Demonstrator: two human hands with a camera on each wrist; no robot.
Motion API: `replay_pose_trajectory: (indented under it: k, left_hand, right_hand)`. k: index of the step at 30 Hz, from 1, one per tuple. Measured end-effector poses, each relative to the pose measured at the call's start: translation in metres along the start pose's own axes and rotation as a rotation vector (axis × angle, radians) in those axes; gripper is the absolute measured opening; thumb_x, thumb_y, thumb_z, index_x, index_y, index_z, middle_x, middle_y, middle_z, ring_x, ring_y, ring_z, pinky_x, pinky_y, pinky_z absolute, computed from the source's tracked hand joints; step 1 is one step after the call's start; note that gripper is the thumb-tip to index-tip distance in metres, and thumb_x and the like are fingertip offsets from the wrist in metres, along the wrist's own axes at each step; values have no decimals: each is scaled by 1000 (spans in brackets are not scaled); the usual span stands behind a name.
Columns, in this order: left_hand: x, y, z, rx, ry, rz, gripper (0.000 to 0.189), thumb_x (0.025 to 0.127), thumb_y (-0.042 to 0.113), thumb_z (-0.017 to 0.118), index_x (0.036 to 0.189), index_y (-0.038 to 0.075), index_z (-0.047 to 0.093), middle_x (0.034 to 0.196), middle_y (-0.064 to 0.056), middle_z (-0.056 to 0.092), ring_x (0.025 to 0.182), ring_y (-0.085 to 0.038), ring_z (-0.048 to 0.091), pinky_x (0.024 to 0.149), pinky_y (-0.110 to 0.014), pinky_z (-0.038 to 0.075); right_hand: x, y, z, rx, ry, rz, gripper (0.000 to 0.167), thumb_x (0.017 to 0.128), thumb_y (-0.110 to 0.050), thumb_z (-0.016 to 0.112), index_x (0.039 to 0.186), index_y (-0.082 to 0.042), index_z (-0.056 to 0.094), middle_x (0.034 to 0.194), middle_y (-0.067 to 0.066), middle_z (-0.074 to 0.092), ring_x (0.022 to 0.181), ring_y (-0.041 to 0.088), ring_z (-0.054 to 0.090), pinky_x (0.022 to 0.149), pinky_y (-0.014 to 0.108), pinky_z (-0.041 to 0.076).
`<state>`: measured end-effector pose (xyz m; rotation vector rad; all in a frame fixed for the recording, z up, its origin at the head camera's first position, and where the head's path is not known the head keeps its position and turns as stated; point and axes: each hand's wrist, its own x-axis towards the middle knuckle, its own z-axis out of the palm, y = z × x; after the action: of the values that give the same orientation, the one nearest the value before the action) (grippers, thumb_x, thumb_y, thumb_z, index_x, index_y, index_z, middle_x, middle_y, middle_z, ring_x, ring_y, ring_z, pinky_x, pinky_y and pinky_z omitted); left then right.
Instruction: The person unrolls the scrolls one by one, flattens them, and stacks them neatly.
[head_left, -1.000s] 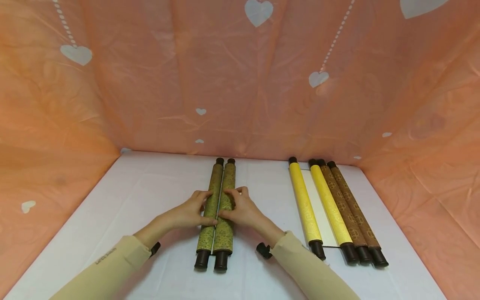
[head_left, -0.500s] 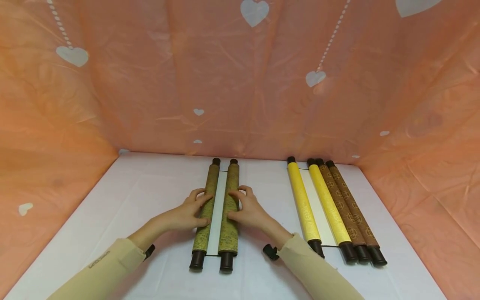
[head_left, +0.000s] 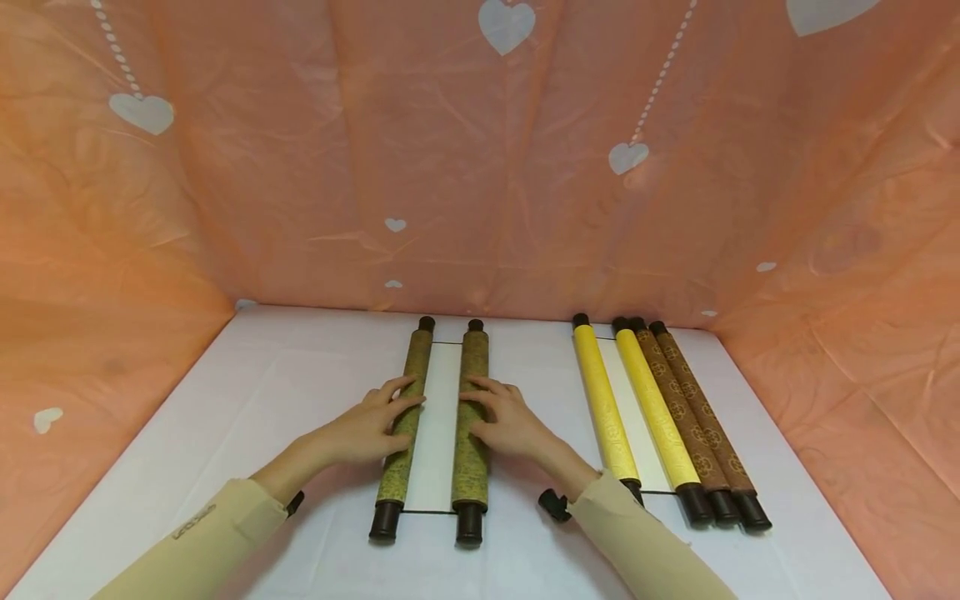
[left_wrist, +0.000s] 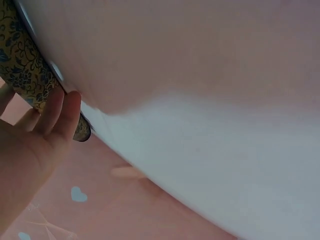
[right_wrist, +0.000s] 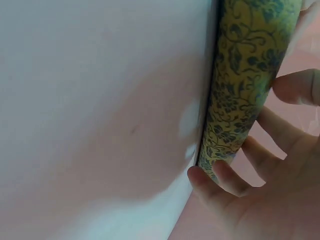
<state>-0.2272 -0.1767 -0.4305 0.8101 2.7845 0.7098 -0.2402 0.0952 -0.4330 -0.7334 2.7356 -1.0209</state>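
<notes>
A scroll with a mottled green-and-gold back lies partly unrolled, a narrow white strip (head_left: 436, 442) showing between its two rolls. My left hand (head_left: 360, 431) holds the left roll (head_left: 394, 481), fingers over its top and thumb nearer me. On the right roll (head_left: 470, 479), my right hand (head_left: 512, 425) has its fingers bent over from the outer side. Dark leafy patterning covers the roll (left_wrist: 24, 67) in the left wrist view, fingertips at its edge. The right wrist view shows fingers and thumb against the other patterned roll (right_wrist: 240, 75). Black knobs cap the roll ends.
To the right lies a yellow scroll (head_left: 606, 404), also partly unrolled. A pair of brown patterned rolls (head_left: 706, 425) sits against its right side. The white table (head_left: 300, 517) is enclosed by orange-pink cloth (head_left: 315, 175) with white hearts.
The two green rolls have moved apart, left one leftward and right one rightward, each with its hand. The white strip between them has widened. The yellow and brown rolls stay put.
</notes>
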Motion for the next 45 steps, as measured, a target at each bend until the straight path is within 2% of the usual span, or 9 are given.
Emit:
replay_pose_trajectory:
  k: [4, 8, 12, 15, 23, 31, 36, 41, 45]
  left_hand:
    - [-1, -1, 1, 18, 52, -23, 63, 97, 37, 67, 151, 7, 52, 166, -21, 27, 140, -50, 41, 99, -65, 47]
    - [-1, -1, 3, 53, 121, -66, 68, 91, 47, 76, 144, 10, 56, 161, -20, 35, 136, -49, 47, 93, -63, 51]
    - [-2, -4, 4, 54, 169, -116, 73, 85, 50, 82, 139, 8, 57, 154, -23, 42, 133, -48, 50, 91, -64, 52]
    - [-3, -6, 5, 20, 178, -137, 76, 83, 46, 85, 139, 5, 55, 151, -25, 43, 134, -47, 50, 96, -63, 50]
    - [-9, -12, -1, -33, 183, -94, 71, 87, 30, 82, 142, -3, 51, 153, -27, 39, 139, -51, 42, 106, -64, 43]
    - [-15, -18, -4, 35, 161, -43, 63, 90, 20, 70, 148, 2, 55, 161, -23, 35, 134, -52, 47, 94, -62, 50]
    - [-18, -20, -5, 81, 152, -54, 58, 90, 19, 61, 146, 5, 59, 164, -16, 36, 134, -47, 49, 88, -56, 51]
    - [-23, -22, -8, 90, 181, -74, 56, 91, 22, 63, 145, 6, 60, 162, -16, 39, 133, -48, 50, 84, -55, 52]
    - [-25, -24, -10, 92, 209, -100, 56, 93, 30, 72, 143, 8, 60, 159, -17, 42, 133, -49, 50, 85, -61, 53]
  right_hand:
    - [-3, 3, -1, 8, 42, 5, 50, 94, -23, 69, 141, -8, 63, 162, 12, 40, 146, 45, 34, 114, 62, 34]
    - [-6, 4, -2, 6, 85, 47, 63, 89, -35, 81, 143, -9, 60, 159, 13, 42, 144, 43, 37, 113, 60, 37]
    - [-10, 7, -3, 10, 124, 82, 74, 83, -37, 86, 144, -7, 57, 157, 14, 42, 143, 41, 39, 113, 56, 39]
    - [-12, 10, -5, 26, 125, 94, 75, 83, -32, 86, 145, -5, 55, 157, 16, 41, 144, 41, 38, 114, 55, 38]
    - [-18, 20, -12, 71, 117, 73, 72, 84, -19, 80, 149, -2, 52, 163, 17, 34, 147, 44, 33, 115, 59, 36]
    - [-24, 27, -17, 58, 61, 25, 65, 90, -8, 65, 153, -7, 52, 168, 10, 31, 150, 41, 26, 113, 63, 35]
    - [-28, 30, -21, 31, 42, 13, 54, 94, -6, 57, 148, -6, 58, 167, 8, 35, 151, 40, 25, 114, 63, 32]
    - [-32, 34, -24, 2, 91, 21, 47, 96, -12, 64, 143, -6, 61, 163, 10, 40, 147, 42, 30, 114, 63, 32]
    - [-34, 37, -25, -23, 134, 61, 57, 95, -27, 75, 145, -7, 59, 160, 12, 42, 146, 41, 33, 114, 60, 35]
